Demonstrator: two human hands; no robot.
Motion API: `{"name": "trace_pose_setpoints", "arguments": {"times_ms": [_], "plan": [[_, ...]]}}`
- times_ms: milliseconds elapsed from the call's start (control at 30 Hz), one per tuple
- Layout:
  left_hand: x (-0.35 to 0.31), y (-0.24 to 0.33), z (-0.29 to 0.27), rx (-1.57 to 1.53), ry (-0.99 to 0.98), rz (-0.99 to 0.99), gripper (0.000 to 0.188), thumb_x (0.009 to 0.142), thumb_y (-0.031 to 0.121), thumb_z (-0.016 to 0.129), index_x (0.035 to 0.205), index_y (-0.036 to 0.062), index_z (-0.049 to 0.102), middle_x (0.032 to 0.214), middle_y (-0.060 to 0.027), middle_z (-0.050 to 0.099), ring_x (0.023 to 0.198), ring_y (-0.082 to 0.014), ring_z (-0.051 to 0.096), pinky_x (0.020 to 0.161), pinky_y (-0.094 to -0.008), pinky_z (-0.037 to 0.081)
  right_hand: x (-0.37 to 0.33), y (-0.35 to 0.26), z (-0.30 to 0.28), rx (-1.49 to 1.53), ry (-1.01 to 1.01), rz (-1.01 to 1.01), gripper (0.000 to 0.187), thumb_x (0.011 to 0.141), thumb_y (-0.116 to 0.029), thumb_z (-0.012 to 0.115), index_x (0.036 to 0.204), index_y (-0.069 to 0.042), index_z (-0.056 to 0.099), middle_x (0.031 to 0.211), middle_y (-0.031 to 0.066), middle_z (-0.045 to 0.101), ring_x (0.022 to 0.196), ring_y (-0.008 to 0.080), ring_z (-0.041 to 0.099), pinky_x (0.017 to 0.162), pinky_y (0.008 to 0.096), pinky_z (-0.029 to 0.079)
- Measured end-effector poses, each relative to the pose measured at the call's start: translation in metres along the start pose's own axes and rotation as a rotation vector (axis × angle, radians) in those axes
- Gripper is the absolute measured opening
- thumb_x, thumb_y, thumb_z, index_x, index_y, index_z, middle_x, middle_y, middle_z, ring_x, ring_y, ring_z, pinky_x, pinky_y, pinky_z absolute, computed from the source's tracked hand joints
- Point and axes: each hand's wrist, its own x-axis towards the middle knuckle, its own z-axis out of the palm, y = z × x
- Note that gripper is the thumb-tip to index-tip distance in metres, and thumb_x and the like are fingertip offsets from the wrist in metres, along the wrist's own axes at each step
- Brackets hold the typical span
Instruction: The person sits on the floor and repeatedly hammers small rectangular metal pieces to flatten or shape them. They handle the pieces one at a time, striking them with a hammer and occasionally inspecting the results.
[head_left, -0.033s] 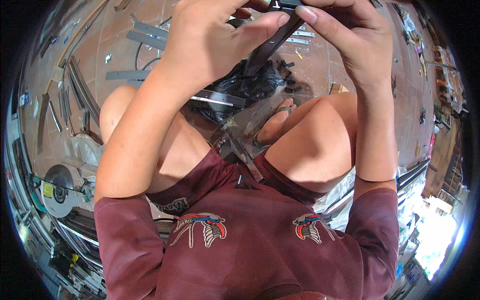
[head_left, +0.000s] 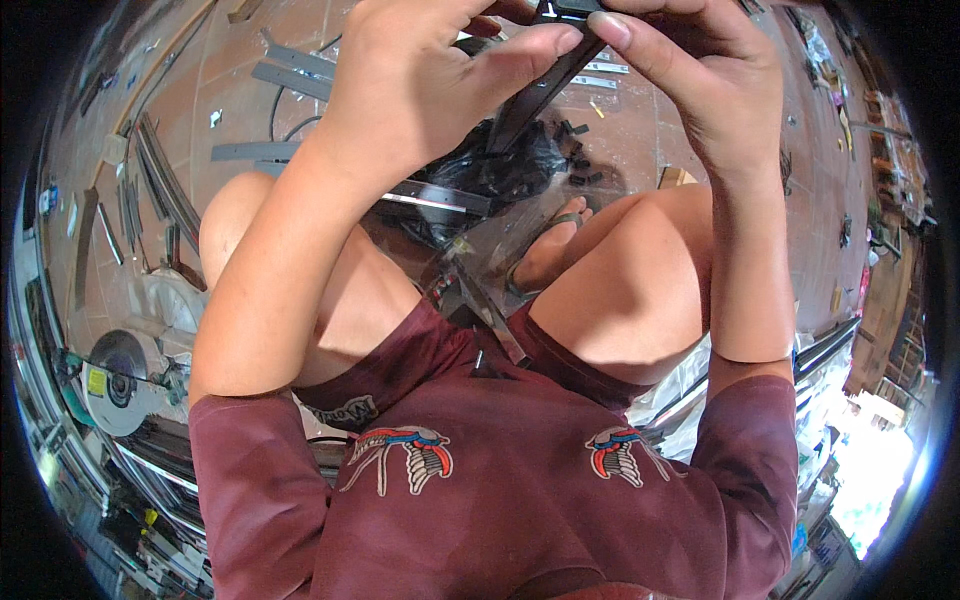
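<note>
A long black bar [head_left: 530,108] slants from between my hands down toward the floor. My left hand [head_left: 410,90] is closed on its upper part, with the thumb along the bar's side. My right hand [head_left: 720,95] grips a small black end piece [head_left: 573,9] at the top of the bar, its thumb pressed against it. The fingertips of both hands are partly hidden behind the bar or cut off by the upper edge. Below the bar lies a crumpled black plastic bag [head_left: 515,170], with several small black pieces [head_left: 581,168] beside it.
Grey metal strips [head_left: 290,80] lie on the tiled floor at the far left, and a silver strip [head_left: 430,197] lies by my left knee. A circular saw [head_left: 122,370] stands at the left. More bars [head_left: 830,350] lie at the right. Another dark bar [head_left: 490,312] rests between my thighs.
</note>
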Motion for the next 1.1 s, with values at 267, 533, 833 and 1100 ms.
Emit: {"name": "trace_pose_setpoints", "arguments": {"times_ms": [267, 533, 833, 1100], "plan": [[0.005, -0.001, 0.000, 0.123, 0.026, 0.087, 0.033, 0.082, 0.003, 0.079, 0.113, 0.0014, 0.069, 0.102, -0.0135, 0.073, 0.088, -0.0214, 0.073, 0.078, -0.0305, 0.058, -0.001, 0.019, 0.000, -0.169, 0.009, -0.268, 0.023, 0.085, 0.000, 0.077, 0.107, 0.003, 0.072, 0.111, 0.0150, 0.072, 0.106, 0.0221, 0.067, 0.095, 0.0343, 0.051], [0.008, -0.006, 0.001, 0.168, 0.083, 0.255, 0.023, 0.082, 0.000, 0.078, 0.103, 0.0015, 0.070, 0.100, -0.0146, 0.073, 0.090, -0.0268, 0.073, 0.079, -0.0325, 0.057, -0.003, 0.016, 0.006, -0.034, 0.038, -0.167, 0.018, 0.089, 0.000, 0.073, 0.107, 0.003, 0.072, 0.116, 0.0160, 0.070, 0.108, 0.0218, 0.066, 0.095, 0.0333, 0.052], [0.001, -0.007, 0.000, 0.015, 0.089, 0.035, 0.017, 0.087, 0.002, 0.075, 0.104, -0.0010, 0.072, 0.100, -0.0121, 0.074, 0.090, -0.0186, 0.070, 0.079, -0.0301, 0.056, -0.001, 0.011, 0.011, 0.077, 0.056, -0.003, 0.018, 0.091, 0.000, 0.072, 0.108, 0.003, 0.072, 0.118, 0.0142, 0.070, 0.109, 0.0198, 0.065, 0.095, 0.0315, 0.053], [-0.004, -0.006, 0.008, -0.236, 0.063, -0.263, 0.030, 0.087, 0.004, 0.075, 0.116, -0.0003, 0.067, 0.111, -0.0088, 0.070, 0.093, -0.0156, 0.069, 0.082, -0.0274, 0.056, -0.009, 0.017, 0.015, 0.172, 0.152, -0.052, 0.029, 0.091, -0.003, 0.073, 0.120, 0.001, 0.068, 0.114, 0.0115, 0.070, 0.104, 0.0177, 0.065, 0.093, 0.0314, 0.052]]}}
